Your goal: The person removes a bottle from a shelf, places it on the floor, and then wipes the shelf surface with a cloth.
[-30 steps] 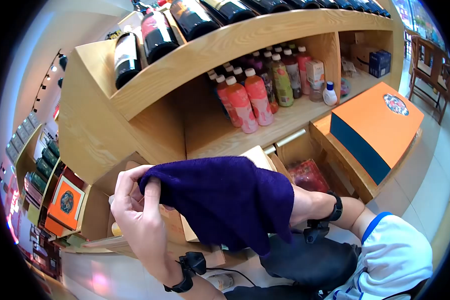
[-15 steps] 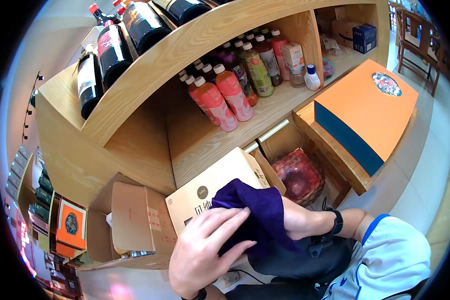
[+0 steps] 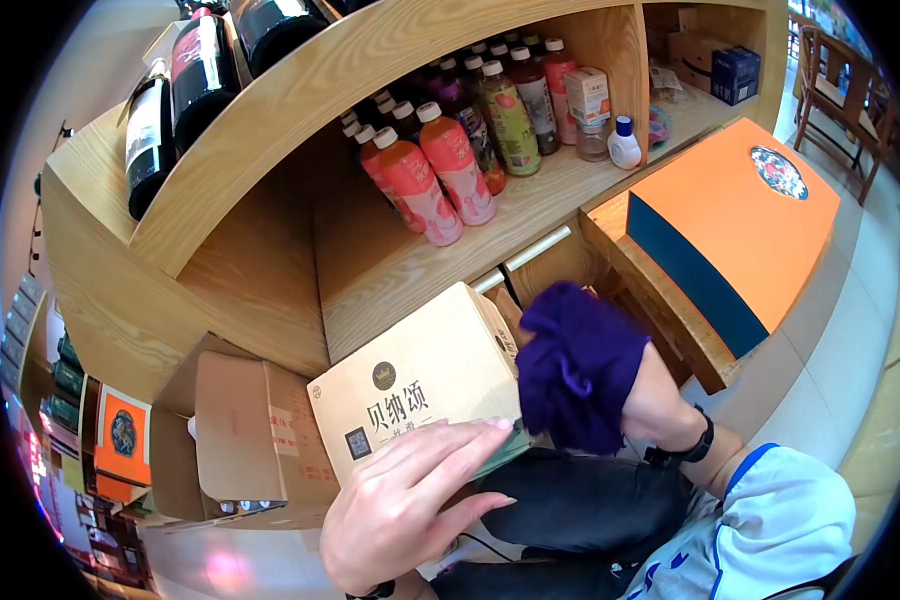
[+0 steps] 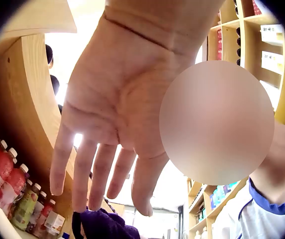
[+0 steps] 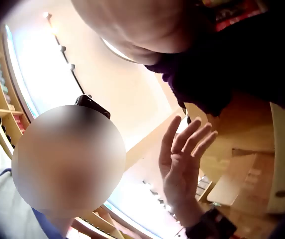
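Note:
The dark purple cloth [image 3: 580, 370] is bunched over my right hand [image 3: 660, 405], whose fingers are hidden under it in the head view. In the right wrist view the cloth [image 5: 242, 59] hangs dark beside the right hand [image 5: 142, 25]. My left hand [image 3: 410, 500] holds nothing, its fingers extended over the lower edge of a cream carton [image 3: 440, 350] with Chinese lettering. The left wrist view shows the left palm [image 4: 127, 99] with straight fingers, the cloth [image 4: 107, 224] beyond their tips. Whether the left fingertips touch the carton, I cannot tell.
An opened cardboard box [image 3: 240, 425] stands left of the carton. Pink drink bottles [image 3: 415, 190] and a small white bottle [image 3: 624, 145] stand on the wooden shelf. At the right an orange box [image 3: 740, 220] lies on a drawer unit. Wine bottles [image 3: 202, 75] rest on the upper rack.
The cloth, first spread between both hands, is now bunched at my right hand, which has moved right and up since half a second ago. My left hand has let go of it.

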`<state>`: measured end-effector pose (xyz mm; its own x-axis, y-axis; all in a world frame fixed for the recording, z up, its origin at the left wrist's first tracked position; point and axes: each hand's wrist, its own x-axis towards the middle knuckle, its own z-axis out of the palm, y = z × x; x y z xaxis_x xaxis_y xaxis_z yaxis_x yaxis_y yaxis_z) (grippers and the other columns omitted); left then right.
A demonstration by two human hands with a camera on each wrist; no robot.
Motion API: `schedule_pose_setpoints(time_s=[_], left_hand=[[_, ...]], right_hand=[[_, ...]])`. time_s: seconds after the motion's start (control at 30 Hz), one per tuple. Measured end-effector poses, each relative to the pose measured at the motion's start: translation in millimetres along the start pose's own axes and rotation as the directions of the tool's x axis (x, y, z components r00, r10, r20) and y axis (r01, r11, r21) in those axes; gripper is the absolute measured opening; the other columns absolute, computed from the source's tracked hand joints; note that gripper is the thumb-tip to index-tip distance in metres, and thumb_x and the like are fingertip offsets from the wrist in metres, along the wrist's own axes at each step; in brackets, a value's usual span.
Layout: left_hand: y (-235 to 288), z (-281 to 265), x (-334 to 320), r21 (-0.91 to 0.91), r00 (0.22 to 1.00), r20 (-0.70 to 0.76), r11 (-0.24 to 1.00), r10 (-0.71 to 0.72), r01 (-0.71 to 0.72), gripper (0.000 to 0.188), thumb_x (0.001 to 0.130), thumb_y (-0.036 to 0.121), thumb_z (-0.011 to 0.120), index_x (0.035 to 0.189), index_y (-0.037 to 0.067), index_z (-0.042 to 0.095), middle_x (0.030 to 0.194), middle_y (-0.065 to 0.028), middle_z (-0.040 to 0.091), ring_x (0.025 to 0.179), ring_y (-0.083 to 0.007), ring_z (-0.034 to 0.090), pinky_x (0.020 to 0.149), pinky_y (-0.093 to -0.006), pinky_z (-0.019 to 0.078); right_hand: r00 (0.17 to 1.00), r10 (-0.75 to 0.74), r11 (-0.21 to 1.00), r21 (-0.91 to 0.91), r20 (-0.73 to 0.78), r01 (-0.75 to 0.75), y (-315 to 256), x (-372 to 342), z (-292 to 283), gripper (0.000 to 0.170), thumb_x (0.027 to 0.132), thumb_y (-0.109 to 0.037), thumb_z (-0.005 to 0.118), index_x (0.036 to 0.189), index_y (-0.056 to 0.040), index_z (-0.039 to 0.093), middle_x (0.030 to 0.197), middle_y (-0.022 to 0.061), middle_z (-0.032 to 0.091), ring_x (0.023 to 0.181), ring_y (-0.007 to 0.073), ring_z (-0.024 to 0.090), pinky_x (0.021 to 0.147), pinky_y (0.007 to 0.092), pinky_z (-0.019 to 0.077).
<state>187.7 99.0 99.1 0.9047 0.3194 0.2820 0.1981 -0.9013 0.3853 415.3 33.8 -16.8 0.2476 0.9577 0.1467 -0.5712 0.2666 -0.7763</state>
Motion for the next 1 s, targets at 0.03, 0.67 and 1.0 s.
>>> schedule_pose_setpoints(time_s=[0.03,0.67,1.0], left_hand=[[-1,1,-1,-0.002,1.0,-0.004,1.0,-0.003,0.003,0.063,0.07,0.02,0.09,0.126,0.002,0.069,0.111,-0.0159,0.074,0.102,-0.0308,0.072,0.088,-0.038,0.0584],[-34,8,-12,0.063,0.943,0.044,0.943,-0.329,0.326,0.075,0.081,0.037,0.084,0.144,0.007,0.055,0.113,-0.024,0.07,0.105,-0.0397,0.069,0.088,-0.0438,0.0555],[-37,2,-14,0.05,0.922,0.08,0.925,-0.379,0.376,0.079,0.081,0.038,0.083,0.147,0.007,0.051,0.116,-0.0248,0.069,0.108,-0.0399,0.068,0.09,-0.0444,0.0548]], right_hand=[[0.998,-0.022,0.999,0.03,-0.055,0.023,-1,4,-4,0.045,0.099,-0.004,0.062,0.142,0.0056,0.052,0.14,0.0123,0.061,0.127,0.0202,0.057,0.112,0.0334,0.0414],[0.854,-0.207,-0.319,-0.858,0.478,0.403,71,199,-81,0.016,0.079,-0.002,0.057,0.092,0.001,0.065,0.092,0.0243,0.069,0.089,0.0399,0.068,0.082,0.044,0.0548],[0.834,0.008,-0.568,-0.684,0.552,0.458,79,217,-83,0.023,0.084,-0.003,0.058,0.107,-0.0001,0.06,0.092,0.0247,0.067,0.09,0.0401,0.068,0.083,0.0461,0.0552]])
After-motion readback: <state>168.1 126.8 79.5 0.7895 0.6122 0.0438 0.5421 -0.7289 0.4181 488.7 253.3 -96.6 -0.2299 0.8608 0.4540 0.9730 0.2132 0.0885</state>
